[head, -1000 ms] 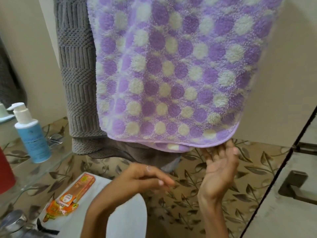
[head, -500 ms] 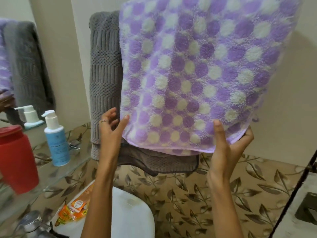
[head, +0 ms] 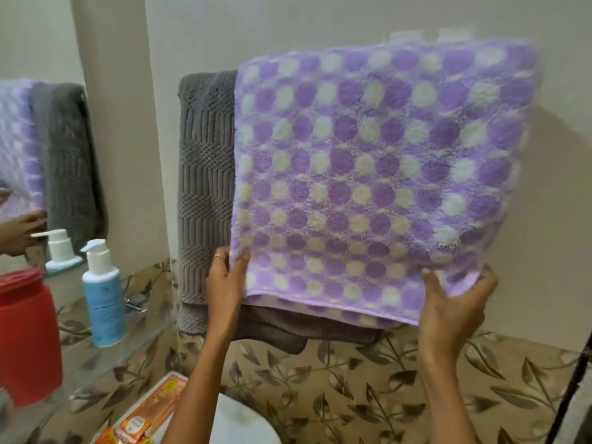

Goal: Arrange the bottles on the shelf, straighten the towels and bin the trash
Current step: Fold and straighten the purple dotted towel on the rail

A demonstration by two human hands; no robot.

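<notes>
A purple towel with white dots [head: 378,174] hangs on the wall, overlapping a grey towel [head: 205,174] to its left. My left hand [head: 226,280] pinches the purple towel's lower left corner, thumb in front. My right hand [head: 455,302] grips the lower right corner, thumb over the front of the hem. A blue pump bottle [head: 104,296] and a red container [head: 27,338] stand on the glass shelf [head: 96,366] at the left. An orange packet [head: 147,418] lies on the white basin edge below.
A mirror [head: 38,155] at the left reflects the towels, a hand and the pump bottle. The white basin [head: 243,424] sits under my arms. Leaf-patterned tiles [head: 368,389] cover the lower wall. A dark door edge [head: 573,395] runs down the right side.
From below the towel my hands have risen to its lower corners and now hold them. The view has tilted up, showing the towel's top edge.
</notes>
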